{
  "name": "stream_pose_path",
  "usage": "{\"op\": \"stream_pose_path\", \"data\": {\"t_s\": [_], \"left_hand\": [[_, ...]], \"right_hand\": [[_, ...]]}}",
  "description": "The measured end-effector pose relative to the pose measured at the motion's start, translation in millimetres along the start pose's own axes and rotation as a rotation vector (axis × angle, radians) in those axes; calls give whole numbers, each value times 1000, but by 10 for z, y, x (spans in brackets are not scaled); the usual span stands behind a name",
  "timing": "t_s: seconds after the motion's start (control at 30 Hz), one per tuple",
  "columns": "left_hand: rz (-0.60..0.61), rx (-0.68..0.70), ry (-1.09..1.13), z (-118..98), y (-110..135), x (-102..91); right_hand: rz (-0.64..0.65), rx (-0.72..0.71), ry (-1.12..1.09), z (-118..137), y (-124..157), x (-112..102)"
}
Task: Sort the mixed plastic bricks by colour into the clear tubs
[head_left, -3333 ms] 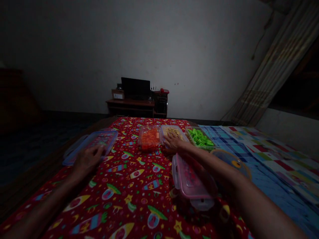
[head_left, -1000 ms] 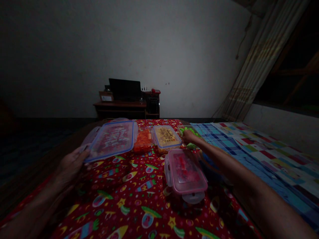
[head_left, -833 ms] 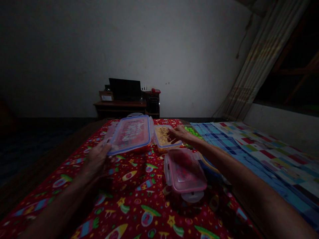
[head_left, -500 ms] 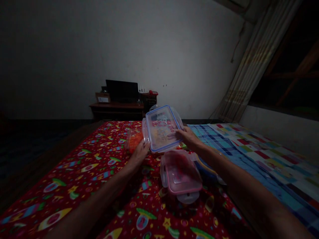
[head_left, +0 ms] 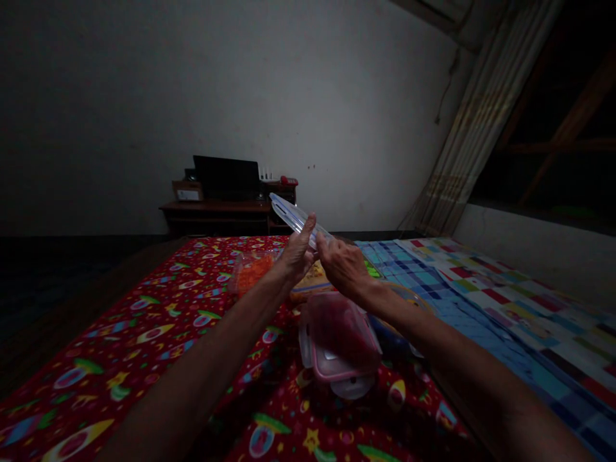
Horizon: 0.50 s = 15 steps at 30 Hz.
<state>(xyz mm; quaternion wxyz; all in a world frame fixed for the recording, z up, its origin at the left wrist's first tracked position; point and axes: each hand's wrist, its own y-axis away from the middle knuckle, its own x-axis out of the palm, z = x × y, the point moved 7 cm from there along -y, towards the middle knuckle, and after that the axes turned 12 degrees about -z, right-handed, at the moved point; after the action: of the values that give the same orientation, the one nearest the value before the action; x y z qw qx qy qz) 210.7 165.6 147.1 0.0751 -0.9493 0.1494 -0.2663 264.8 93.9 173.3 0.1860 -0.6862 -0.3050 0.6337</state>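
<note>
Sprawling rocket-print bedsheet (head_left: 110, 359) under hands (head_left: 342, 266), dim wall (head_left: 144, 128)

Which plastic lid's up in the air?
The blue-rimmed clear lid, held edge-on between the left hand and right hand; the pink-rimmed box rests below.

left hand (head_left: 297, 251) + right hand (head_left: 342, 267) | clear plastic lid (head_left: 292, 214) held edge-on | pink-rimmed tub (head_left: 338, 339) below
</note>
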Motion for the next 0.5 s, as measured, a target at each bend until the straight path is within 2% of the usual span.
{"op": "stream_pose_path", "data": {"t_s": [0.07, 0.13, 0.2, 0.27, 0.33, 0.4, 0.47, 0.5], "left_hand": [[-125, 8, 13, 9, -24, -135], [-195, -7, 31, 49, -9, -280], [-217, -29, 68, 69, 31, -403], [-249, -26, 103, 33, 88, -537], [-311, 20, 113, -57, 164, -697], [-361, 99, 101, -178, 262, -850], [-397, 179, 74, -298, 375, -976], [-419, 208, 65, -351, 432, -1030]], "right_hand": [[23, -94, -96, 47, 80, 75], [48, -106, -258, -115, 100, 131], [41, -4, -383, -488, 58, 186], [-2, 159, -325, -977, -1, 274], [48, 267, -218, -1376, -30, 462], [202, 208, -137, -1535, -38, 739], [328, 73, -105, -1516, -18, 993], [351, 5, -108, -1470, 0, 1082]]}}
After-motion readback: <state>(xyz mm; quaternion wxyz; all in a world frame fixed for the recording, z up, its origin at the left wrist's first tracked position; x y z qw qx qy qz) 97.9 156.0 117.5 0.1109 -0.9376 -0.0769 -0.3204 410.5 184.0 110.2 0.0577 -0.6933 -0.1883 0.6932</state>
